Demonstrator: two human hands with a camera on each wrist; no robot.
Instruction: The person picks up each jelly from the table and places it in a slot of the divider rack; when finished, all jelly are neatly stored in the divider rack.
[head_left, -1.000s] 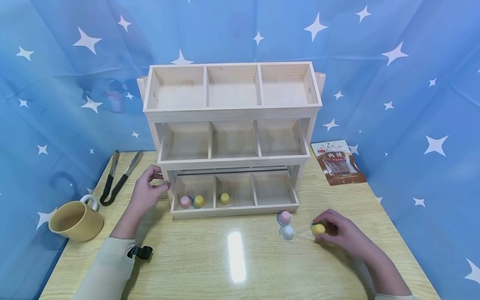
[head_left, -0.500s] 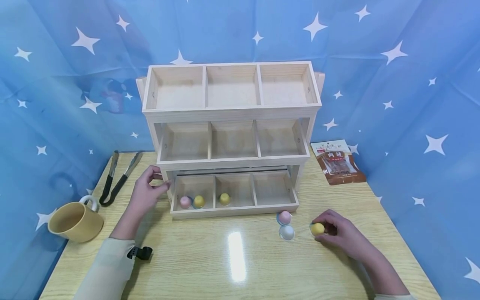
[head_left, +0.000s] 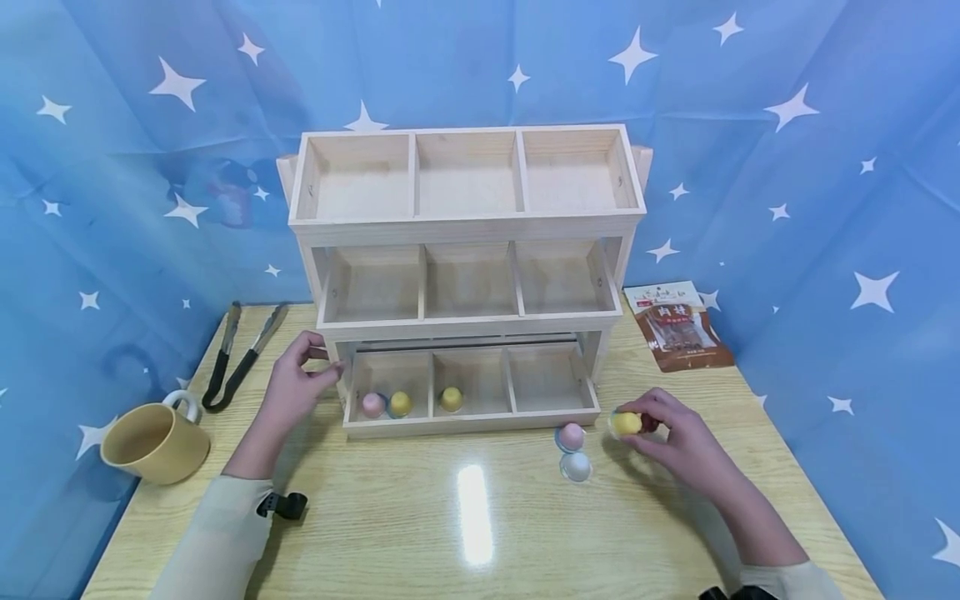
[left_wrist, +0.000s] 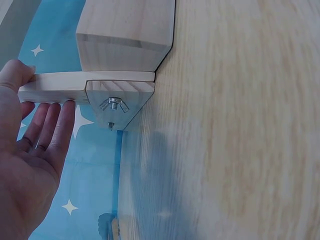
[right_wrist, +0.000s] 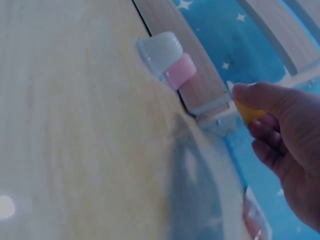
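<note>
Our right hand (head_left: 678, 437) pinches a small yellow jelly cup (head_left: 627, 423) between thumb and fingers, apparently raised off the bench (head_left: 360, 525), just beyond the right end of the bottom tray (head_left: 472, 425) of the wooden three-tier rack (head_left: 465, 231). That sideways relation is, we judge, what counts: the tray lies to the left of the held cup, the right hand is much the nearer, and the cup's pale rim faces left, so its short axis looks tipped rather than upright. A pink jelly cup (head_left: 572, 437) and a white jelly cup (head_left: 577, 467) rest together near the tray's front-right corner. Our left hand (head_left: 294, 382), well apart from them, grips the rack's left upright (left_wrist: 60, 82). The left wrist view shows what the head view hides: thumb and fingers on opposite faces of that upright, and a wing nut (left_wrist: 114, 103) nearby. Only the head view shows three cups inside the tray: pink (head_left: 372, 405) and yellow (head_left: 401, 404) in the left compartment, yellow (head_left: 451, 399) in the middle one.
</note>
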